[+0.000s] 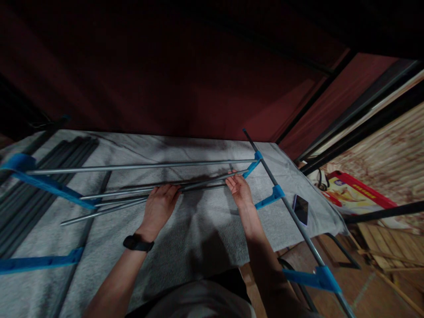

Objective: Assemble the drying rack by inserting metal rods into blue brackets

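Several thin grey metal rods [195, 181] run across a frame with blue plastic brackets. My left hand [161, 205] is closed over these rods near their middle, palm down, with a black band on the wrist. One rod slants out to a loose end at lower left. My right hand [240, 191] has its fingers at the right part of the slanting rod, close to a blue bracket [252, 168]. Its fingertips are partly hidden behind the rod. On the left, a long blue bracket [54, 187] carries rod ends. A higher rod [142, 167] spans both sides.
Grey cloth [185, 247] covers the table. Dark tubes [43, 190] lie bundled at left. The right frame pole [300, 225] overhangs the near edge, with a phone [300, 209] beside it. A red package [357, 194] and a wooden slatted piece [391, 247] are farther right.
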Demonstrator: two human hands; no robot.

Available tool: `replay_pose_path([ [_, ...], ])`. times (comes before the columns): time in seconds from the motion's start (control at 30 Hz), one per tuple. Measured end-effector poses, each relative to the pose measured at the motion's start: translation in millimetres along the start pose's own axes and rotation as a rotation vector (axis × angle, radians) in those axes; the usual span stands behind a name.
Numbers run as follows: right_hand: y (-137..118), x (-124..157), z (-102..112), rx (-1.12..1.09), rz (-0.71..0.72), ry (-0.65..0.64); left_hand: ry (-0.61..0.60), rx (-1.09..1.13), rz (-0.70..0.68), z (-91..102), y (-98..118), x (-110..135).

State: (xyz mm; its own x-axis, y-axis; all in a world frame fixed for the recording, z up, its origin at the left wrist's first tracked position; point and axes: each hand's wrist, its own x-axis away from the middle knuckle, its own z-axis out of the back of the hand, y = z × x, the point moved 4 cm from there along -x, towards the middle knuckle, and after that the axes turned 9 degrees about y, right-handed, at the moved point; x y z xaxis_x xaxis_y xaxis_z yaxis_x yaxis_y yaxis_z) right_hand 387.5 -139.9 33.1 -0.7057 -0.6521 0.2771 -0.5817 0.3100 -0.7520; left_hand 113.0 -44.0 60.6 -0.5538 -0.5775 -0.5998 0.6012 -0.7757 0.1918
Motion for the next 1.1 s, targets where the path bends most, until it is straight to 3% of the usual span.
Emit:
replay_pose_path([
  [0.3, 1, 5, 6, 0.012, 0.009, 0.019, -0.011, -0.006, -0.007, 2.4, 0, -4],
  [0.5, 4, 2, 30, 0.043, 0.05, 0.148, -0.018, 0.055, 0.031, 0.7, -2, -6],
  [0.6, 2, -1, 47, 0.087, 0.128, 0.263, -0.018, 0.074, 0.038, -1.9, -3, -5],
  [0.77, -10, -6, 73, 0.195, 0.4, 0.444, -0.028, 0.049, 0.029, -2.5, -1, -3],
  [0.97, -16, -23, 81, 0.437, 0.589, 0.41, -0.039, 0.027, 0.023, 1.7, 3, -5],
  [1.1, -14, -27, 75, 0.456, 0.597, 0.345, -0.039, 0.019, 0.018, 5.0, 4, -8],
])
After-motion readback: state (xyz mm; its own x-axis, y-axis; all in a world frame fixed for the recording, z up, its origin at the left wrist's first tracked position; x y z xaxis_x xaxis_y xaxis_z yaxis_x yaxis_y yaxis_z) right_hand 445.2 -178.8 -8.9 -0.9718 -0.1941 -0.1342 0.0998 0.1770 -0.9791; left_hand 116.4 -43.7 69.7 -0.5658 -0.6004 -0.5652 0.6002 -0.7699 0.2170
